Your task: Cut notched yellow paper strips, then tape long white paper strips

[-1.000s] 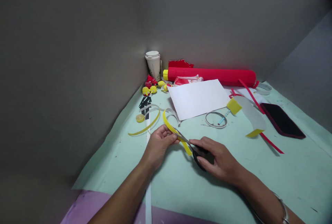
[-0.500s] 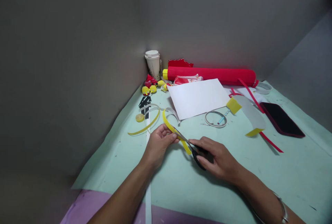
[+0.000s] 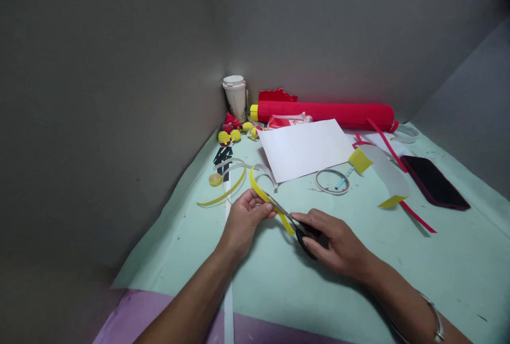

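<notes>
Between the thumb and fingers of my left hand (image 3: 247,219) is a ridged yellow paper strip (image 3: 258,189), curved at its upper end and slanting down to the right. My right hand (image 3: 333,240) grips a pair of scissors (image 3: 299,229) by its black handles. Its metal blades lie along the strip, close to my left fingertips; whether they are cutting into it I cannot tell. Left of my left hand, a thin yellow strip (image 3: 223,196) curls on the table beside a small yellow tape roll (image 3: 215,179).
Behind my hands lies a white paper sheet (image 3: 305,150), with a red corrugated roll (image 3: 326,114) and a white cup (image 3: 235,97) further back. A ring (image 3: 332,182), a phone (image 3: 435,182) and a red strip (image 3: 418,217) lie to the right. Black pieces (image 3: 222,157) are at the left.
Hands, scissors and yellow strip hold almost the same position. The whole view has shifted very slightly.
</notes>
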Tool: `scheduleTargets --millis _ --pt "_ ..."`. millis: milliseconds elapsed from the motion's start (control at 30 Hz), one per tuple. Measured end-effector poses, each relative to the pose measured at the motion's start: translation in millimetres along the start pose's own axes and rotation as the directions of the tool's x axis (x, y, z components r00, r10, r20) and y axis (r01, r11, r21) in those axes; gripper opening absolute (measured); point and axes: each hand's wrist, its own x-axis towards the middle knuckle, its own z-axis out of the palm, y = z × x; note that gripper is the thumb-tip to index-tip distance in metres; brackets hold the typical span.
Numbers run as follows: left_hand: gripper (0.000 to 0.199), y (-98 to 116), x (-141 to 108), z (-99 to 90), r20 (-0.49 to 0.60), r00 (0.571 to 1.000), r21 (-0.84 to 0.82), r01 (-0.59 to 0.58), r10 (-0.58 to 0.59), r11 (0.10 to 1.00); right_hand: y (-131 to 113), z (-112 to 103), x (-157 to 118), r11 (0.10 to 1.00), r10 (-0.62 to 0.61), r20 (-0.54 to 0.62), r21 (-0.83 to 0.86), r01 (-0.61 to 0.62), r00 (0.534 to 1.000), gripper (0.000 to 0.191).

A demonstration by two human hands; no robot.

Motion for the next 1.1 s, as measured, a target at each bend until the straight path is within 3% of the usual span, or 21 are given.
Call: scheduleTargets --millis 1100 --pt "0.029 4.1 0.1 -0.6 0.002 0.998 -0.048 0.058 -0.058 0.997 0.5 -1.3 0.1 1.0 -0.013 0.006 -0.016 0.013 1.0 0.04"
